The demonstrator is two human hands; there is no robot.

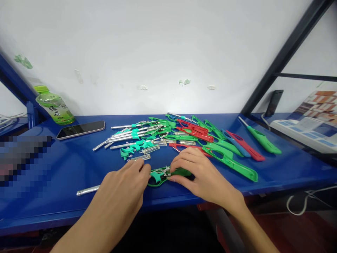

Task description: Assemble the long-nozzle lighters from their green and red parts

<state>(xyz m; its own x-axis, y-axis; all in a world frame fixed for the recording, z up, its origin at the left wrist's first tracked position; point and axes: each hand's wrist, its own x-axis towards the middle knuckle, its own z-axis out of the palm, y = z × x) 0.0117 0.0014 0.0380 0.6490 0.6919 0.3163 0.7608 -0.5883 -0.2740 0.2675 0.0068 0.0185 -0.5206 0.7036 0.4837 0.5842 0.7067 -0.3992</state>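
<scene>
A half-built stick lighter (157,176) lies near the front of the table, its green shell open with a teal trigger and thin wires inside. Its metal tube sticks out on the left, past my wrist. My left hand (125,188) is closed around the tube end of the shell. With thumb and fingers bent together, my right hand (201,174) grips the same lighter at its handle end, beside the wires. My fingers hide part of the handle. Just behind are teal trigger pieces (127,151) and clear fuel tanks (151,149).
Several metal tubes (123,135) and green, red and blue shell halves (231,163) are piled behind my hands. A closed green lighter (263,140) rests at the right, near a white power strip (297,131). A phone (81,129) and a drink bottle (55,107) occupy the left.
</scene>
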